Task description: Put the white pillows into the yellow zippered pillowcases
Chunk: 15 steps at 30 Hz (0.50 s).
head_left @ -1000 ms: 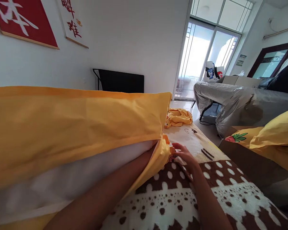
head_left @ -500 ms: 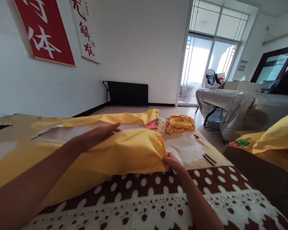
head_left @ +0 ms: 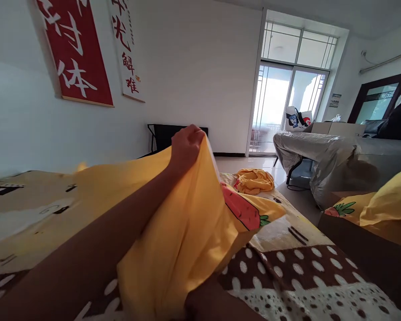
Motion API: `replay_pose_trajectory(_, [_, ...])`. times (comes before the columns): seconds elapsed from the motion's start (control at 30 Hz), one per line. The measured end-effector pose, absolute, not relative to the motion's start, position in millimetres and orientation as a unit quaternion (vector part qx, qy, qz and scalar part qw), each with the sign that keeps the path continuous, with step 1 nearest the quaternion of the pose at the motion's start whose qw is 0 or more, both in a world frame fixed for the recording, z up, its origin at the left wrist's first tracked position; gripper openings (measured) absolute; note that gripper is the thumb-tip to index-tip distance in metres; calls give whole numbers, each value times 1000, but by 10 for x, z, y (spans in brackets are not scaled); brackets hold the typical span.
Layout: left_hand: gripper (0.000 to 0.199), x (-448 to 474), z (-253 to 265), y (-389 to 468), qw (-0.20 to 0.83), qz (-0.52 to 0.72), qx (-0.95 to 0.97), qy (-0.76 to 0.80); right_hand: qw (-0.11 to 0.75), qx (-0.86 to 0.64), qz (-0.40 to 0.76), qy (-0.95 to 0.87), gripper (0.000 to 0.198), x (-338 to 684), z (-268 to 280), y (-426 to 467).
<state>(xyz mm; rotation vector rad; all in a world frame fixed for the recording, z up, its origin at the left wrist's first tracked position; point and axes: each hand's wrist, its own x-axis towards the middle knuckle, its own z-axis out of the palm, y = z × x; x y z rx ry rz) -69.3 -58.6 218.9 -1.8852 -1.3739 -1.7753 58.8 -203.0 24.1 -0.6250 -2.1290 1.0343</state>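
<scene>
My left hand (head_left: pixel 187 141) is closed on the upper edge of a yellow cloth cover (head_left: pixel 190 214), lifting it into a peak above the bed. A red carrot print with green leaves shows on the cover's right-hand flap. Low in the view, my right hand (head_left: pixel 207 299) is closed at the cover's lower edge; shadow and cloth obscure its fingers. Under the cover lies a patterned blanket (head_left: pixel 307 263), with a brown band of white dots and a beige part. Further left, the cover stretches away along the blanket.
Another crumpled yellow cloth (head_left: pixel 255 180) lies at the bed's far end. To the right, a yellow pillow-like bundle (head_left: pixel 390 203) rests on a dark brown surface. A plastic-draped table (head_left: pixel 334 147) stands beyond. A black folded panel (head_left: pixel 163 136) leans by the back wall.
My left hand has gone from lying over the cover to gripping and raising its edge. My right hand has come down and nearer. The cover's opening no longer shows, and the view has tilted up.
</scene>
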Motion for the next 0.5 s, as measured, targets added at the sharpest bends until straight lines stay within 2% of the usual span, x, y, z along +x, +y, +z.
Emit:
replay_pose_trajectory(0.13, [20, -642, 2032, -598, 115, -556, -672, -475, 323, -187, 431, -822, 42, 432, 24, -1861])
replay_pose_trajectory(0.2, [21, -855, 1767, -672, 126, -487, -676, -539, 352, -238, 456, -782, 42, 292, -151, -1785])
replay_pose_trajectory(0.27, [33, -1167, 1371, -826, 128, -424, -666, -600, 391, -330, 487, -708, 41, 152, -321, -1745])
replay_pose_trajectory(0.3, [35, -1333, 1140, -931, 92, -402, -664, -624, 409, -366, 501, -669, 41, 93, -393, -1735])
replay_pose_trajectory(0.37, [31, -1629, 660, -1175, -60, -376, -626, -680, 439, -399, 520, -615, 43, 8, -493, -1737])
replay_pose_trajectory(0.43, [48, -1800, 230, -1428, -275, -318, -582, -696, 457, -402, 520, -599, 47, -21, -518, -1768])
replay_pose_trajectory(0.5, [56, -1804, -72, -1655, -476, -298, -492, -666, 435, -375, 527, -626, 48, 27, -449, -1824])
